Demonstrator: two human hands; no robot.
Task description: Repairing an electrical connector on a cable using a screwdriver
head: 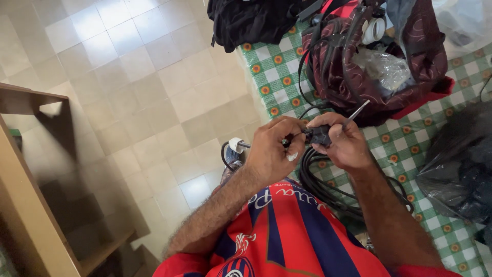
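Both my hands meet over the edge of a table around a small black plug [319,134]. My left hand [271,149] pinches the plug's left side with its fingers closed. My right hand [349,147] grips the plug from the right and also holds a thin metal tool [356,113] that sticks out up and to the right. Black cable [328,187] runs from the plug down into a coil on the table below my hands. A white plug [236,145] on a cable hangs just left of my left hand, over the floor.
The table has a green checked cloth [405,141]. A dark red bag [374,61] full of cables and clear plastic lies behind my hands. A black plastic bag [458,164] sits at the right, dark cloth [246,20] at the top. Wooden furniture [25,174] stands on the tiled floor at the left.
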